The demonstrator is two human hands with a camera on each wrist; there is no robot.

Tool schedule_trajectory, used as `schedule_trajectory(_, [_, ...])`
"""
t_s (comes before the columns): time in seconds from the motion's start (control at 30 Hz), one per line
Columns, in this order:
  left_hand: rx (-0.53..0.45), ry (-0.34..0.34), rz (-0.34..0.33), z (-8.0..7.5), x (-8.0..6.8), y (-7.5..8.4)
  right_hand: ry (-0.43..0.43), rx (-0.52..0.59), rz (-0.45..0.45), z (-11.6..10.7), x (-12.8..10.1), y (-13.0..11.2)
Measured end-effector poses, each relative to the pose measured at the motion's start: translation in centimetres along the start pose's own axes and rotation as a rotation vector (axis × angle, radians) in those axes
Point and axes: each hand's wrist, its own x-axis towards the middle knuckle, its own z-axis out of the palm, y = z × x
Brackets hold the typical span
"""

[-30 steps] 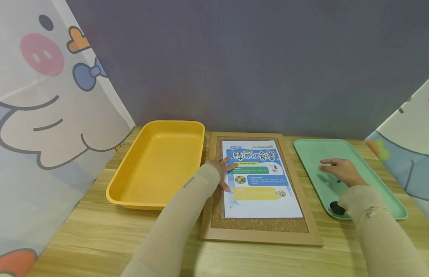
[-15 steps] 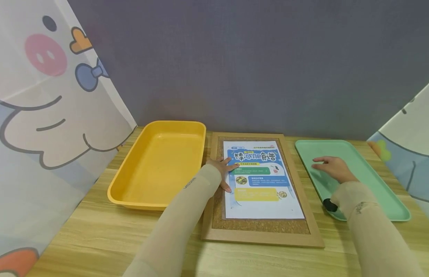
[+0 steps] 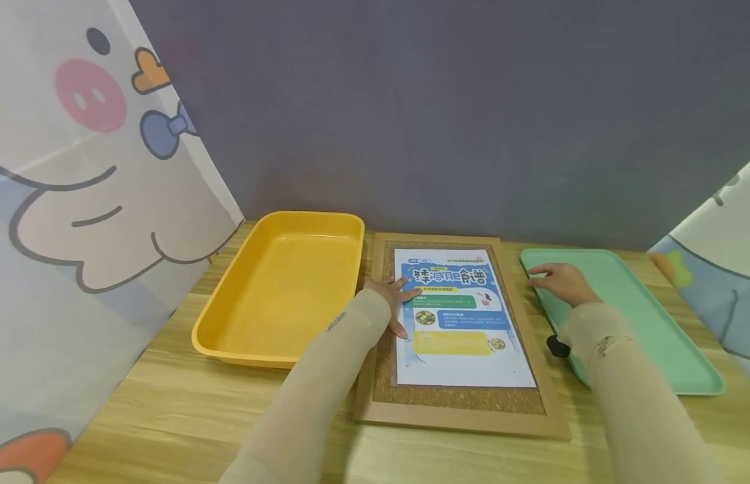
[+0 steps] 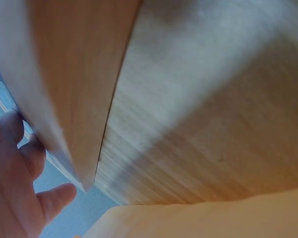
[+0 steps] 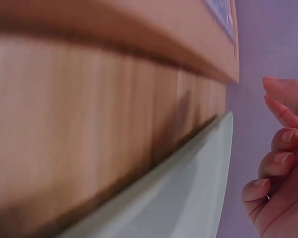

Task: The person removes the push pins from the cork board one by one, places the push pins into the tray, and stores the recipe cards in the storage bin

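The printed sheet (image 3: 463,316) lies flat on the cork board (image 3: 459,336), which sits on the desk (image 3: 169,403) between the yellow tray (image 3: 284,289) and the green tray (image 3: 629,316). The sheet's long axis runs away from the person, toward the grey wall, and so does the board's.

The left hand (image 3: 393,299) is the nearer one to the sheet. It rests on the sheet's left edge, about the upper third, with its fingers straight and spread: fingertips on the paper, thumb lying back along the cork beside the frame. It presses flat rather than pinching.

The right hand (image 3: 559,281) is over the near-left corner region of the green tray, just to the right of the board's frame. From it, the sheet lies to the left, across the wooden frame rail. In the right wrist view its fingers (image 5: 280,141) look loosely curled with the forefinger more extended; whether anything small sits between the fingertips cannot be told. A small black object (image 3: 556,345) shows at the tray's left rim, by the right forearm.
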Motion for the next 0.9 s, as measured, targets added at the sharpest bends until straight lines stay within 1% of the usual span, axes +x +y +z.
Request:
schedule_trajectory(0.13, [-0.004,-0.002,0.005,0.0,0.2,0.2,0.012,-0.017,-0.002,0.4,1.0,-1.0])
schedule_trajectory(0.23, [-0.001,-0.002,0.009,0.0,0.2,0.3,0.018,0.002,0.005,0.8,1.5,-1.9])
schedule_trajectory(0.33, [0.007,0.002,0.009,0.0,0.3,0.4,0.023,0.042,0.053,1.2,2.0,-2.7])
schedule_trajectory(0.5, [0.01,0.003,0.009,0.1,0.3,0.6,0.043,0.122,0.187,2.4,2.9,-3.7])
schedule_trajectory(0.57, [0.009,0.004,0.008,0.1,0.2,0.5,0.056,0.143,0.215,2.9,3.4,-4.0])
schedule_trajectory(0.63, [0.006,0.006,0.003,0.0,0.3,0.4,0.064,0.196,0.246,3.3,3.8,-4.4])
schedule_trajectory(0.77, [0.004,0.007,-0.007,0.0,0.3,0.2,0.057,0.279,0.278,4.0,4.9,-4.8])
schedule_trajectory(0.9, [-0.002,0.002,-0.005,0.1,0.3,0.1,0.031,0.265,0.284,4.7,5.6,-4.9])
